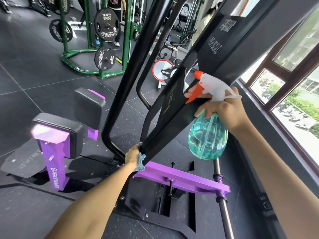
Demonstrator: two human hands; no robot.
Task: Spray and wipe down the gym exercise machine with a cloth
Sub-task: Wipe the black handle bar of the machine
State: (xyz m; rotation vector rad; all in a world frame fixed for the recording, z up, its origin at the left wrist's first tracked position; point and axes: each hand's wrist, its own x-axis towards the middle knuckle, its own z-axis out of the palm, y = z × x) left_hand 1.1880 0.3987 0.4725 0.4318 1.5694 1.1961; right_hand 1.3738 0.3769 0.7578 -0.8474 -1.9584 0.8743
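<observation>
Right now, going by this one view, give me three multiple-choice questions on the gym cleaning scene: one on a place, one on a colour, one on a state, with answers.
1. Where is the crumpled blue cloth?
A. Draped over a weight plate
B. Against the lower end of the slanted black machine frame, under the left hand
C. Lying on the floor

2. What colour is the trigger of the clear teal plastic spray bottle?
A. Orange
B. Green
C. Black

3. What is the right hand doing?
A. Hanging open
B. Gripping the spray bottle by its neck
C. Pressing on the window

Answers:
1 B, the left hand holds the cloth to the frame near its foot.
2 A, the trigger shows orange under a white spray head.
3 B, the fingers curl round the neck and the bottle is raised.
</observation>
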